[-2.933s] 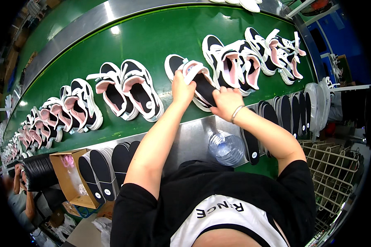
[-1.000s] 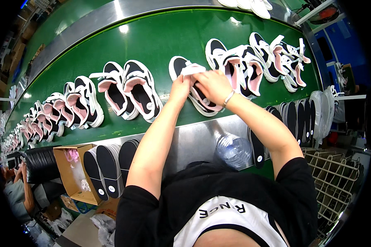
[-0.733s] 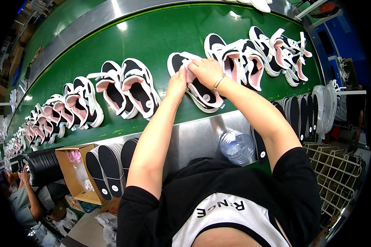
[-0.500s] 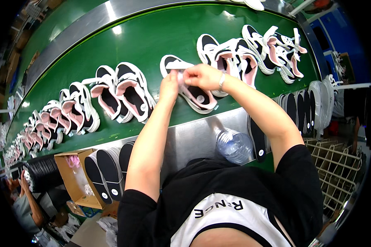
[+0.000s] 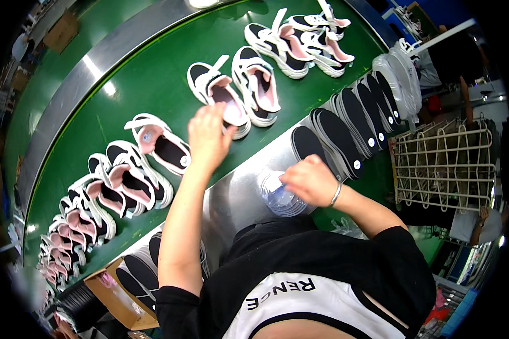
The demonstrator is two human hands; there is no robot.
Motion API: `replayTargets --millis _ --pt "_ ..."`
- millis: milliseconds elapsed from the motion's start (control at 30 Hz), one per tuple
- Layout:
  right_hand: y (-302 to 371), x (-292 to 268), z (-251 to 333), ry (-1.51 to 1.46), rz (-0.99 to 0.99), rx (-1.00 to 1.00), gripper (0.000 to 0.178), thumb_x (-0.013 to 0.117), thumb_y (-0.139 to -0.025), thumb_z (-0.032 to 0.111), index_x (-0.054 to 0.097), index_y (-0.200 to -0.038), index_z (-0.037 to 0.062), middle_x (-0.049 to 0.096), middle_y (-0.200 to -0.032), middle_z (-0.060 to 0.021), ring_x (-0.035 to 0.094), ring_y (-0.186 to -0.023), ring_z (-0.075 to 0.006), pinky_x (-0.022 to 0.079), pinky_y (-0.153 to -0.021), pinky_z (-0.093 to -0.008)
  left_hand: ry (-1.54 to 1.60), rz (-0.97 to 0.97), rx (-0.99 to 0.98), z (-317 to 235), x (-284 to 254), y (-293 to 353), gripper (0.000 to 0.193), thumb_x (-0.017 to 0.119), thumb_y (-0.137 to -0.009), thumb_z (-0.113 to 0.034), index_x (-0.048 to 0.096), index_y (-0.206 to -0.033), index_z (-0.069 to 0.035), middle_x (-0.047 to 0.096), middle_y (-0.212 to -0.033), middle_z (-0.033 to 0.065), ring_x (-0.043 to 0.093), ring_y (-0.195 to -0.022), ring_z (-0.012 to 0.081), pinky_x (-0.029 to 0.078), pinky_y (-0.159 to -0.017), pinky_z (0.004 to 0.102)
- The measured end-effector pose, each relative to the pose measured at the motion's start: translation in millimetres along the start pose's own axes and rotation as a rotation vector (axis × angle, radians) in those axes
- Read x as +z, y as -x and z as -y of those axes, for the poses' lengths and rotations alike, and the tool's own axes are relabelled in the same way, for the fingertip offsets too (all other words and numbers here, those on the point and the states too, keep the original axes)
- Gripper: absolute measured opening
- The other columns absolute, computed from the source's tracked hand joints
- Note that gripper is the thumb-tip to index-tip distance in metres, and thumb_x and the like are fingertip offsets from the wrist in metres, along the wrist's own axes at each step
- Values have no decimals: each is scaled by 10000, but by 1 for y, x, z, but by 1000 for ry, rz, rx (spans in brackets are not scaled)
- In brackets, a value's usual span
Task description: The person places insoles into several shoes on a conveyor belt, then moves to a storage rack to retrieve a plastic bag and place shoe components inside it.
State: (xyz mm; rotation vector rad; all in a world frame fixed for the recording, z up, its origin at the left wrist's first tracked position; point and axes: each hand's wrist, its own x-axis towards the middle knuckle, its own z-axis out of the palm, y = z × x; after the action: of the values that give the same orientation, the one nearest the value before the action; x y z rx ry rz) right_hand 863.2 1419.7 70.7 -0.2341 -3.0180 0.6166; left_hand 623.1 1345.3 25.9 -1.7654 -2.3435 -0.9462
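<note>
My left hand (image 5: 209, 135) is at the heel of a black, white and pink sneaker (image 5: 198, 79) on the green belt, touching its near side. Its thumb stands apart from the fingers. The sneaker's mate (image 5: 257, 85) is just to the right. Over a clear round plastic container (image 5: 285, 202) on the metal ledge, my right hand (image 5: 311, 183) has its fingers drawn together. A small whitish piece (image 5: 272, 182) shows at their tips; whether they grip it is unclear. Left of my left hand lies another sneaker (image 5: 172, 151), its strap lifted.
More sneakers (image 5: 133, 181) run along the belt to the left, and others (image 5: 280, 51) sit at the far right. Stacked black insoles (image 5: 345, 133) line the ledge. A cardboard box (image 5: 119, 294) stands at lower left, a wire rack (image 5: 444, 164) at right.
Both hands have left the sneaker they were working on, which is now farther left. My left hand is at another sneaker, and my right hand has come down to the clear container.
</note>
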Motion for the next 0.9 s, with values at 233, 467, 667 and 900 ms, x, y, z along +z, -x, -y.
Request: replayTargets --millis 233,467,667,900 --pt "71 -14 -119 269 51 992 439 655 -659 247 468 -1017 76 481 -1010 -125 460 -969 -307 414 -774 -410 -166 327 -38 -20 47 14 208 497 -701 -130 533 -890 -50 544 -879 92 456 -957 261 343 -809 373" --pt "87 -3 -135 321 75 1013 493 700 -588 347 498 -970 110 521 -938 -84 489 -940 -264 385 -768 -406 15 -279 -273 -15 33 14 547 640 -672 -217 406 -1108 15 415 -1112 202 366 -1066 351 269 -916 399" --pt "54 -39 -111 -322 -238 780 301 649 -680 268 559 -836 27 519 -818 -72 508 -753 -192 403 -660 -290 529 -172 -603 37 31 -18 478 598 -710 -223 397 -1063 28 577 -854 177 563 -810 305 430 -717 348" --pt "-90 -27 -67 -665 287 423 282 600 -710 265 600 -672 -14 575 -610 -84 527 -576 -141 418 -557 -282 530 -96 -734 36 32 -8 310 535 -774 -299 481 -863 -7 594 -694 134 590 -687 276 442 -632 343"
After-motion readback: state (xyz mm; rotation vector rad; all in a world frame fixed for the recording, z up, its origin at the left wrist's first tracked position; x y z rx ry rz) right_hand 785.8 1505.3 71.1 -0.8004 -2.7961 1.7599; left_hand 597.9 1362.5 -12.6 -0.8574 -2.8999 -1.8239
